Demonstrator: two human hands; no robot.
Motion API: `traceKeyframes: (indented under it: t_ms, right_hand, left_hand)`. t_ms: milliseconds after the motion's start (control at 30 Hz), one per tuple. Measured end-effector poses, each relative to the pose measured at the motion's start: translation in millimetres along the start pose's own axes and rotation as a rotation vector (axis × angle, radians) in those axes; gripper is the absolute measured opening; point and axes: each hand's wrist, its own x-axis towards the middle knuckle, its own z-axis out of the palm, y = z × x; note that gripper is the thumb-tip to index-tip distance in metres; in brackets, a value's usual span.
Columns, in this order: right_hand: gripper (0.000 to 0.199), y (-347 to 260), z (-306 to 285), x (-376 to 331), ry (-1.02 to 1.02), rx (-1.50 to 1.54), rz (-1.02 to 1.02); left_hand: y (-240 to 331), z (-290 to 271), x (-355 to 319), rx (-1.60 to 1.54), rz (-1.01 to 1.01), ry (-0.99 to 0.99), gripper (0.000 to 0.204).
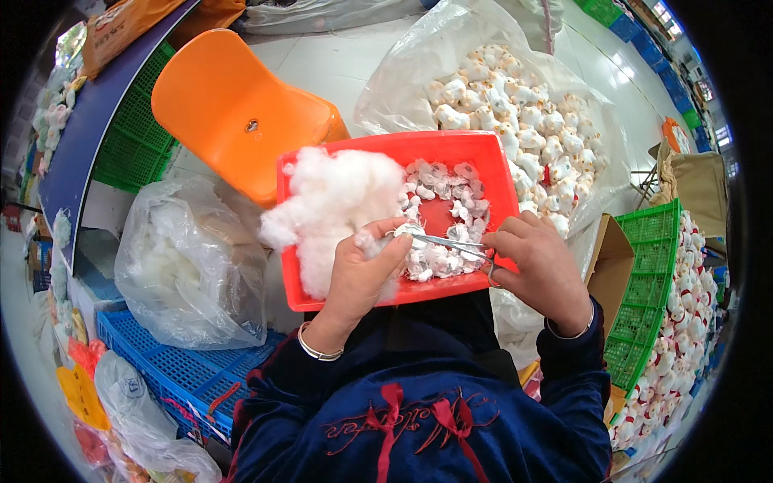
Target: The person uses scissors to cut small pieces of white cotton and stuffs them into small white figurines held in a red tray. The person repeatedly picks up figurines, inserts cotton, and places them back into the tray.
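A red plastic tray (487, 143) rests across my lap, with a heap of fluffy white stuffing (326, 213) at its left and small white fabric pieces (451, 181) at its right. Over its front part, my left hand (362, 266) pinches a small white fabric piece (409, 231) between thumb and fingertips. A tuft of stuffing shows against that hand's palm. My right hand (535, 262) grips silver forceps (455, 243) by their looped handles. Their tip reaches to the fabric piece in my left fingers; whether it is inside is too small to tell.
Beyond the tray stand an orange chair (233, 113) and a big clear bag (403, 88) full of small white stuffed toys (523, 121). At left, a clear bag of stuffing (189, 266) sits by a blue crate (181, 362). A green crate (644, 282) stands at right.
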Motion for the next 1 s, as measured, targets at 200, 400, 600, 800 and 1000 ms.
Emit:
traceKeyframes:
  t_ms: [200, 400, 600, 800, 1000]
  right_hand:
    - [0.034, -1.5, 5.6, -2.1, 0.082, 0.079, 0.039]
    - [0.034, -3.0, 4.2, -2.1, -0.014, 0.105, 0.029]
    - [0.032, -3.9, 4.6, -2.4, -0.005, 0.096, 0.029]
    - [0.030, -2.8, 9.5, 0.0, -0.034, 0.102, 0.010]
    - [0.029, -5.7, 8.0, 0.9, -0.026, 0.120, 0.023]
  left_hand:
    - [-2.4, -3.5, 3.9, -0.031, 0.078, 0.034, 0.030]
    - [10.8, -5.9, 0.9, -0.016, 0.074, 0.024, 0.029]
    - [3.7, -4.0, 4.6, -0.258, 0.098, 0.012, 0.029]
    - [2.2, -5.6, 4.3, -0.277, 0.117, -0.038, 0.034]
    - [3.4, -3.9, 2.4, -0.230, 0.124, 0.012, 0.033]
